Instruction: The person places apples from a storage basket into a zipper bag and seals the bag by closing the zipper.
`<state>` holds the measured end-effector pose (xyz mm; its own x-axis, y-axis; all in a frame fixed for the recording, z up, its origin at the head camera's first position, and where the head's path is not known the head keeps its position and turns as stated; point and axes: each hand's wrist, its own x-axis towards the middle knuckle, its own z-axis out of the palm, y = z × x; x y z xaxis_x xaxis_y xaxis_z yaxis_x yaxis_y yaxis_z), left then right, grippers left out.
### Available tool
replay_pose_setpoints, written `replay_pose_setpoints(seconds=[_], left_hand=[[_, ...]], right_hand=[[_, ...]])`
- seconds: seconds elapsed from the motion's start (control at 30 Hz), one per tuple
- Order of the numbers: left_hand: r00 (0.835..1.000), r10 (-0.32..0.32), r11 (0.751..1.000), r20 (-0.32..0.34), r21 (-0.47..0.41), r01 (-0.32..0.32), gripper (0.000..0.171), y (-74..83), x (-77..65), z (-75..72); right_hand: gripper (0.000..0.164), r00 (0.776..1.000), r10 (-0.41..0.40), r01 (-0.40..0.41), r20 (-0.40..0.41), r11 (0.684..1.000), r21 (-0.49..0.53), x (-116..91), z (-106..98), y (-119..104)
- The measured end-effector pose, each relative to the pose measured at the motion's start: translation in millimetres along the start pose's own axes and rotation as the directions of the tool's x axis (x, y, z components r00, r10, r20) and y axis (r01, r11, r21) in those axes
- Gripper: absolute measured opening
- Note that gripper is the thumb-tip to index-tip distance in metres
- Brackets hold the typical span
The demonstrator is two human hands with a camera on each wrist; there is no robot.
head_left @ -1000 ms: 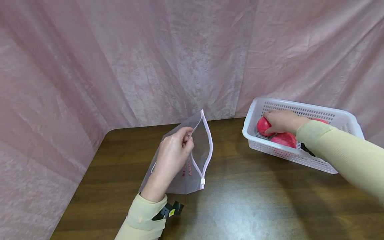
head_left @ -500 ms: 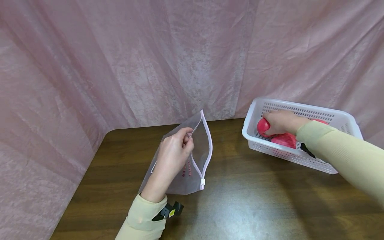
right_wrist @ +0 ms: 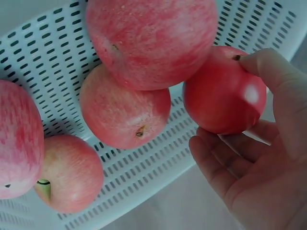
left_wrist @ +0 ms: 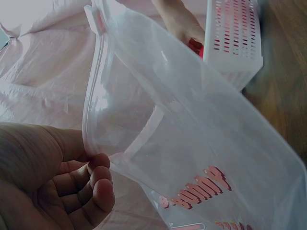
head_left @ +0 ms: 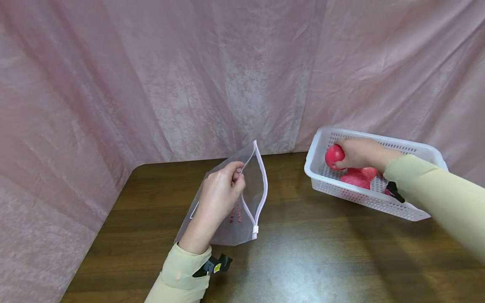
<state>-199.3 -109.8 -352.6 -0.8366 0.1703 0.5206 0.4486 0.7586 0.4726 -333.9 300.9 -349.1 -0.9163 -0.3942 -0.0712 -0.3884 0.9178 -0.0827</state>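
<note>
My left hand pinches the near side of the mouth of a clear slider zip bag, between thumb and fingers. The bag stands open toward the right, its slider at the lower end. Printed pink lettering shows on it in the left wrist view. My right hand is over the white basket and grips a smooth red apple, thumb by its stem and fingers beneath. Beside it in the right wrist view lie a large pink-red fruit, a blush apple and a smaller apple.
Another large reddish fruit lies at the left edge of the right wrist view. The basket stands on a brown wooden table, near its back edge. A pink curtain hangs behind the table.
My right hand has raised the red apple slightly within the basket, and more of the fruit below shows. The left hand and the bag have stayed nearly still.
</note>
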Motion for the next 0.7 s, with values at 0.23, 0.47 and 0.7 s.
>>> replay_pose_setpoints(seconds=[0.23, 0.47, 0.7], left_hand=[[1.000, 0.001, 1.000, -0.011, -0.011, -0.001, 0.026, -1.2, 2.9, 4.2], [1.000, 0.009, 1.000, -0.012, 0.004, -0.009, 0.025, -4.1, 3.6, 8.4], [1.000, -0.012, 1.000, 0.002, 0.006, 0.012, 0.028, -6.1, 2.7, 5.8]], right_hand=[[0.073, 0.995, -0.007, 0.011, -0.100, 0.999, 0.043, -6, -10, 5], [0.077, 0.985, 0.016, 0.005, -0.171, 0.993, 0.121, -19, -20, 10], [0.080, 0.977, 0.051, -0.011, -0.207, 0.982, 0.190, -25, -26, 6]])
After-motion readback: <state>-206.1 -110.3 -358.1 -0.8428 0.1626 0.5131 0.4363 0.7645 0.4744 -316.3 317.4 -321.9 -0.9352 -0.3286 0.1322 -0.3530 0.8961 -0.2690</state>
